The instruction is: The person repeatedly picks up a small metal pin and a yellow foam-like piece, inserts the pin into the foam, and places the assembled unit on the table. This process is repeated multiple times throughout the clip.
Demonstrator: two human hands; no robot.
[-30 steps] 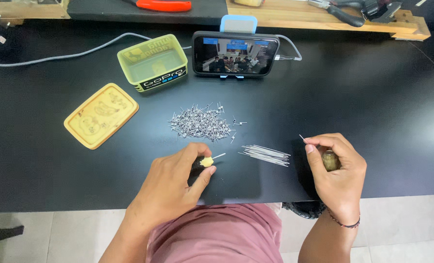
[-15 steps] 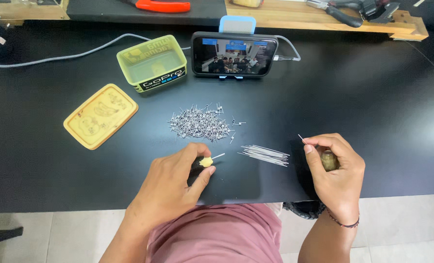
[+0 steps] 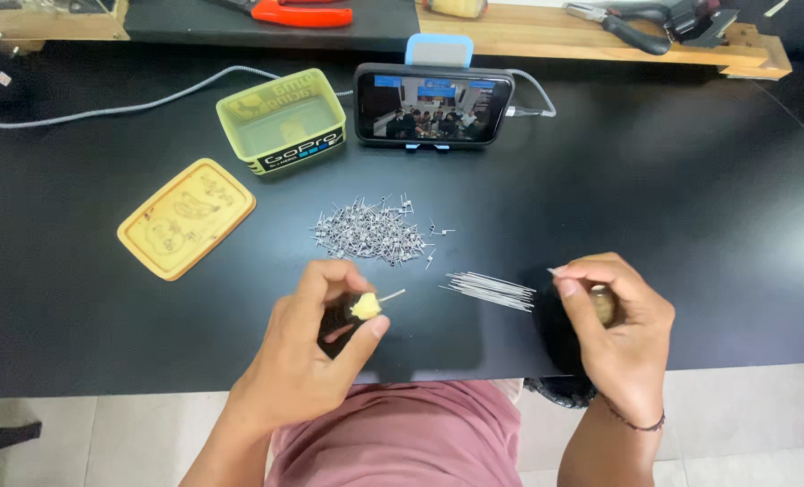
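Our left hand curls and pinches a small yellow tool. Our right hand pinches a thin pin, just right of the pin bundle.

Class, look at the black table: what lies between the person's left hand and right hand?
In the head view, a small bundle of thin straight metal wires lies on the black table between the left hand and the right hand, touching neither.

The bench is smooth, faintly glossy black. The pins are shiny metal. The tub and lid look like matt yellow plastic.
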